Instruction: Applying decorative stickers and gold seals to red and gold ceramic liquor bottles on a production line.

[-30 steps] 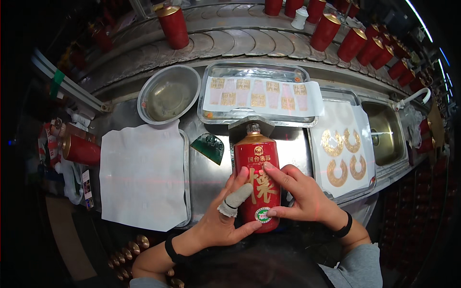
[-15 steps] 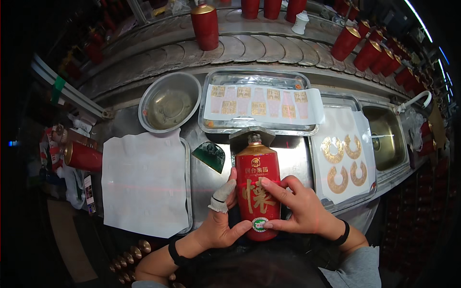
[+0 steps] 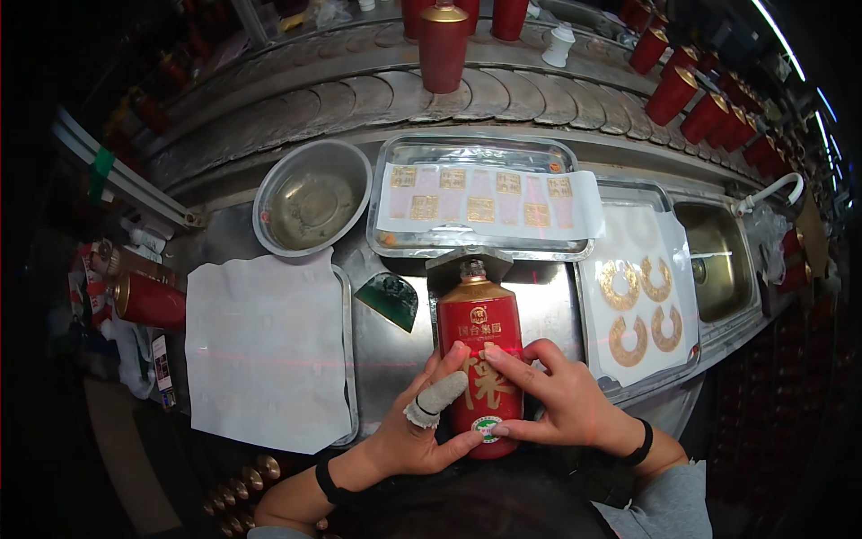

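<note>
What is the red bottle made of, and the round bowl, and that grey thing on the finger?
The red bottle looks like glazed ceramic or coated glass: smooth and glossy, with a gold-coloured shoulder. Which one, I cannot tell. The round bowl looks like bare metal, probably steel: dull silver with soft reflections. The grey finger cot on the left hand looks like knitted fabric, matte and rough.

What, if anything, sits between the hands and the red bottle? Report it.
Nothing visible does. The left hand and right hand both lie directly on the red bottle; only a finger cot covers one left finger.
</note>
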Motion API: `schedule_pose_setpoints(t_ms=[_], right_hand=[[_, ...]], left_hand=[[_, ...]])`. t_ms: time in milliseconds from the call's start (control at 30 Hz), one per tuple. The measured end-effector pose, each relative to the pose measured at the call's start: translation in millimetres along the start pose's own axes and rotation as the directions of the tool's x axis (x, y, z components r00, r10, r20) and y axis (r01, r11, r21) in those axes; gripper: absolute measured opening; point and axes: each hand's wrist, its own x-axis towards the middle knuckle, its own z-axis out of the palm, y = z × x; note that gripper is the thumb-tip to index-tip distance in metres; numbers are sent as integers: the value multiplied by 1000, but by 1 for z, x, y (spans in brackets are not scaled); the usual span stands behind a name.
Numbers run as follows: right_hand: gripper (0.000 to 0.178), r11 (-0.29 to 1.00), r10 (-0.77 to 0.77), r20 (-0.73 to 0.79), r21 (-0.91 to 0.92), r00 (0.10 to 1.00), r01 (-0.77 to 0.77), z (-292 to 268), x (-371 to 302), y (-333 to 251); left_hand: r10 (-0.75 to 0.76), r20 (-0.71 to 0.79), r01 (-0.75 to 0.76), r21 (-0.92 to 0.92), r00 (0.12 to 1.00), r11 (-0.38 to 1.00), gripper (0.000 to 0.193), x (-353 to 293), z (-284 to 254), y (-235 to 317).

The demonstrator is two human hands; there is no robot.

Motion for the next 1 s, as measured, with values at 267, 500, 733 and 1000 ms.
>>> schedule_pose_setpoints(t_ms=[267,500,733,1000], right_hand=[[83,999,21,25,42,999,-22,-2,1,3],[90,999,42,78,-3,996,-42,-2,4,4],[86,998,52,41,39,998,-53,0,5,2],[90,997,78,89,-12,993,-78,-3,6,-2]], left_hand=[[0,11,0,17,1000,1000,85,4,-3,4],[-14,-19,15,14,1000,1000,71,7,-2,4],[-5,-12,5,10,1000,1000,70,9,-4,4],[-32,0,32,71,999,997,72,10,-7,9]])
